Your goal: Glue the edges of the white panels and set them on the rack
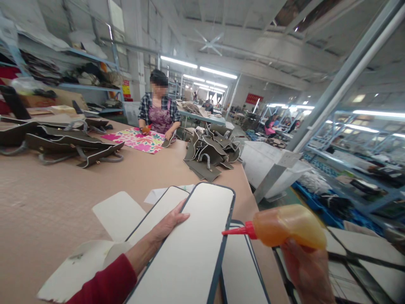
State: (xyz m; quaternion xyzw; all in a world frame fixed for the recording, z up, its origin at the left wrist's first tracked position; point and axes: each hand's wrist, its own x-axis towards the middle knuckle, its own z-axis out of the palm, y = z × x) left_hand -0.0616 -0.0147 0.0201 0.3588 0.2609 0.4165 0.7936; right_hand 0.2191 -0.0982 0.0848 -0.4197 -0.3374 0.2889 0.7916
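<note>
A: The long pale panel [186, 249] comes nearest, running out of view at the bottom. What has hold of it?

B: The left hand [169, 221], thumb pressed on the face at the left edge; the fingers are hidden, presumably curled beneath.

A: And the right hand [305, 266]?

B: Wrapped around a squeeze bottle [289, 223] of amber liquid, tipped on its side. Its red nozzle [237, 231] meets the panel's dark right rim [217, 270] in view — touching or just above, I can't tell.

A: How would the panel handle?

B: Light and fairly stiff, I'd judge, since it looks flat in a one-handed hold. Take it by the long left side; the right rim could be sticky if that liquid is adhesive.

A: The bottle?

B: Soft-walled, probably. Hold the body gently — a hard squeeze might flood the tip.

A: Beyond them?

B: Other pale boards [240, 257] under the panel, the brown table [152, 177], a heap of dark bag pieces [211, 150], and a person [160, 109] at a flowered sheet [139, 139].
</note>
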